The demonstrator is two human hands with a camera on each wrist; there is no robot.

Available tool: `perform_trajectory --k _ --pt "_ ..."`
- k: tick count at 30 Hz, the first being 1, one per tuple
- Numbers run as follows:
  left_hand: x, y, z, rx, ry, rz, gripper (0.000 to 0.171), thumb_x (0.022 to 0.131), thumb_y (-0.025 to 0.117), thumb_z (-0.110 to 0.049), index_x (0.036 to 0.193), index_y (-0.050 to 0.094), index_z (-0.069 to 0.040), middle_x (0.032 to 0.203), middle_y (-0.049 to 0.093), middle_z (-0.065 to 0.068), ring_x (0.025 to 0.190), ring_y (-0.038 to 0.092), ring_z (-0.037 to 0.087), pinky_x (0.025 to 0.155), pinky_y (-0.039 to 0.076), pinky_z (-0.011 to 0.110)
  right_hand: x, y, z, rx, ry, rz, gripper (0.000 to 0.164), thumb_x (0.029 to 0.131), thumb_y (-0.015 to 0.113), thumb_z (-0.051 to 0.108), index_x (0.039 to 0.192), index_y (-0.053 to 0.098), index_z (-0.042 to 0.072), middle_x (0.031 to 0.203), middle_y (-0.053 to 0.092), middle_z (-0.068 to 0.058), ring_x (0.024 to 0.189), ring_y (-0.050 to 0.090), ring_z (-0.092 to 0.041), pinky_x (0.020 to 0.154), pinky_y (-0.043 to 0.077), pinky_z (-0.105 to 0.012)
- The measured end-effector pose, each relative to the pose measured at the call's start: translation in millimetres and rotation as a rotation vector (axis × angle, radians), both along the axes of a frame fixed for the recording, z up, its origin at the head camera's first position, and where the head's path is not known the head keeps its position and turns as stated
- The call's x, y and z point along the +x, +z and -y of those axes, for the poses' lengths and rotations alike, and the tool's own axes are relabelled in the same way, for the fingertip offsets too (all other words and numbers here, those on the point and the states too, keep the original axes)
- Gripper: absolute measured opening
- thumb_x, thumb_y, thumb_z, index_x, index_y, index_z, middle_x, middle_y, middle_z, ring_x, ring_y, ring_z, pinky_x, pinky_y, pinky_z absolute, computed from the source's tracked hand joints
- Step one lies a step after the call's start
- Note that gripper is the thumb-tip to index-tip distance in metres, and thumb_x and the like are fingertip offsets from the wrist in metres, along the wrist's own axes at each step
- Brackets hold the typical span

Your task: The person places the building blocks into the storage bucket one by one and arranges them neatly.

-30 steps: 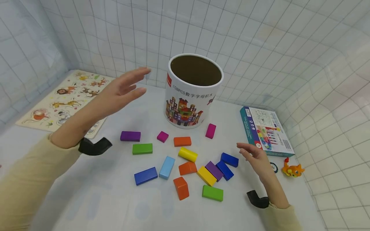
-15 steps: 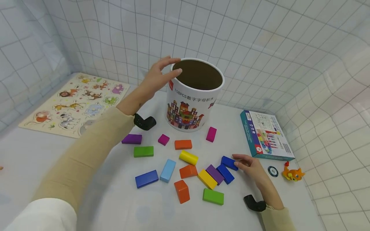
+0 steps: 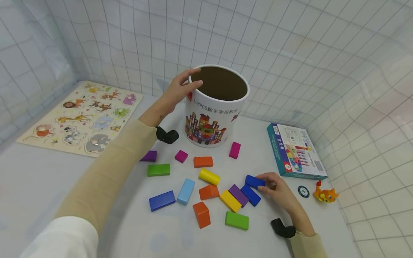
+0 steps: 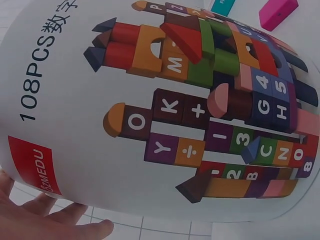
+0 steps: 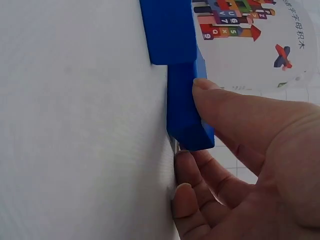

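In the head view, my left hand [image 3: 179,87] grips the left rim of a large white bucket [image 3: 209,114] with its thumb over the edge. Several of its fingers [image 4: 75,220] lie along the bucket's outer wall in the left wrist view. My right hand [image 3: 277,188] pinches the outer end of a blue block [image 3: 254,181]. Its thumb [image 5: 215,95] presses one side of this block in the right wrist view; part of the other fingers is hidden. A second blue block [image 3: 251,195] touches the held one, beside a purple block [image 3: 238,195] and a yellow block [image 3: 230,201].
Several other coloured blocks lie across the white table, among them a green block [image 3: 237,220] and a yellow cylinder [image 3: 209,177]. An animal puzzle board [image 3: 80,118] lies left. On the right are a flat box [image 3: 298,150], a round token [image 3: 303,191] and an orange toy [image 3: 326,195].
My left hand has moved right from the air beside the bucket onto its rim. My right hand has come down and left onto the blue block and taken hold of it.
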State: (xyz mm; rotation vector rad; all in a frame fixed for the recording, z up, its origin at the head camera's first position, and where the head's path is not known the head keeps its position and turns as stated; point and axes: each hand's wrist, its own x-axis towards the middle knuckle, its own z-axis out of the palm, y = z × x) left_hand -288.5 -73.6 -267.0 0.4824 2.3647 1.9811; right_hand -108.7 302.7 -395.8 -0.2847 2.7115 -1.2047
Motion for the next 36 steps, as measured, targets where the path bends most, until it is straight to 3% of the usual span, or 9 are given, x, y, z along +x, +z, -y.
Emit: perform_trajectory --k 5,9,12,15,20,22,25,30,36 --pt "-0.3 4.6 0 0.004 0.028 -0.011 0.051 0.086 0.055 -0.037 0.134 0.038 -0.026 0.144 0.021 -0.011 0.132 0.018 0.025 0.103 0.021 0.046 -4.6 3.4 0 -0.011 0.046 -0.025 0.027 0.083 0.063 0.017 0.108 0.055 0.012 0.097 0.057 -0.005 0.079 0.048 -0.020 0.067 0.042 -0.021" --pt "0.2 7.4 -1 0.025 0.031 -0.002 0.049 0.086 0.055 -0.036 0.132 0.040 -0.026 0.144 0.021 -0.011 0.132 0.021 0.025 0.102 0.025 0.045 -9.5 12.1 -3 -0.090 0.006 0.041 0.029 0.085 0.061 0.020 0.111 0.054 0.010 0.094 0.057 -0.009 0.073 0.052 -0.020 0.063 0.045 -0.023" --pt "0.5 8.2 -2 0.038 0.024 -0.004 0.048 0.086 0.056 -0.036 0.131 0.041 -0.025 0.144 0.021 -0.011 0.131 0.024 0.024 0.101 0.027 0.045 -16.3 32.0 -1 -0.202 -0.048 0.049 0.032 0.087 0.057 0.024 0.114 0.053 0.008 0.094 0.055 -0.008 0.073 0.054 -0.017 0.066 0.048 -0.023" --pt "0.7 8.3 -1 0.051 0.023 -0.009 0.048 0.086 0.056 -0.035 0.130 0.042 -0.024 0.144 0.021 -0.011 0.130 0.024 0.024 0.100 0.027 0.046 -31.0 70.6 14 -0.355 -0.074 -0.025 0.033 0.088 0.056 0.022 0.117 0.052 0.005 0.093 0.052 -0.007 0.075 0.052 -0.014 0.069 0.047 -0.021" --pt "1.0 8.6 1 0.049 0.024 -0.005 0.049 0.086 0.056 -0.036 0.131 0.041 -0.025 0.144 0.021 -0.011 0.131 0.023 0.024 0.100 0.026 0.047 -76.4 158.9 66 -0.540 -0.056 -0.153 0.034 0.085 0.059 0.018 0.116 0.053 0.006 0.097 0.051 -0.011 0.080 0.049 -0.018 0.072 0.047 -0.019" --pt "0.7 8.8 2 0.044 0.020 0.000 0.050 0.085 0.056 -0.038 0.131 0.041 -0.026 0.144 0.020 -0.011 0.131 0.023 0.024 0.100 0.026 0.047 -100.0 189.6 89 -0.504 -0.044 -0.151 0.037 0.084 0.061 0.022 0.117 0.054 0.008 0.100 0.052 -0.012 0.082 0.050 -0.021 0.075 0.046 -0.021" --pt "0.4 8.3 2 0.048 0.012 0.013 0.051 0.085 0.056 -0.039 0.131 0.040 -0.026 0.145 0.019 -0.010 0.131 0.022 0.023 0.100 0.026 0.048 -137.5 216.7 123 -0.369 0.003 -0.078 0.037 0.084 0.059 0.023 0.118 0.053 0.008 0.101 0.054 -0.012 0.082 0.052 -0.020 0.080 0.045 -0.025" --pt "-0.1 2.3 3 0.049 -0.003 0.018 0.050 0.086 0.055 -0.040 0.132 0.040 -0.027 0.145 0.018 -0.009 0.131 0.022 0.024 0.100 0.027 0.048 -184.6 216.8 165 -0.133 0.088 0.124 0.032 0.089 0.052 0.018 0.118 0.052 0.005 0.097 0.055 -0.008 0.079 0.056 -0.015 0.080 0.045 -0.027" --pt "12.9 8.4 -1 0.034 -0.022 -0.001 0.049 0.089 0.051 -0.035 0.134 0.037 -0.022 0.146 0.017 -0.006 0.131 0.021 0.027 0.100 0.026 0.047 -206.4 195.1 185 -0.016 0.179 0.273 0.025 0.091 0.050 0.015 0.114 0.054 0.005 0.100 0.056 -0.010 0.086 0.058 -0.018 0.078 0.047 -0.027"
